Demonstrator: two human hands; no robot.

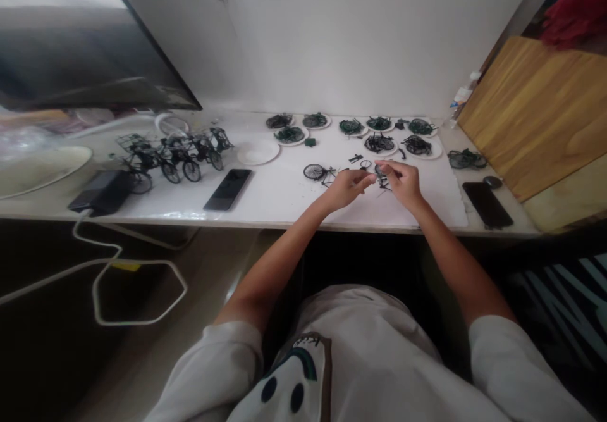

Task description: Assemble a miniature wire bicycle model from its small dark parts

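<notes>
White tabletop (284,204), left hand (345,189) nearly meeting right hand (406,180), fingers (364,183) curled, grip unclear

pale wall (332,49) behind a white table (279,210), wooden panel (540,118) at right, greyish floor (199,302) below, soft dim light

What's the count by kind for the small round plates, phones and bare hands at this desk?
Small round plates: 9
Phones: 2 (left phone; right phone, judging by its flat black shape)
Bare hands: 2 (left hand, right hand)
Total: 13
</notes>
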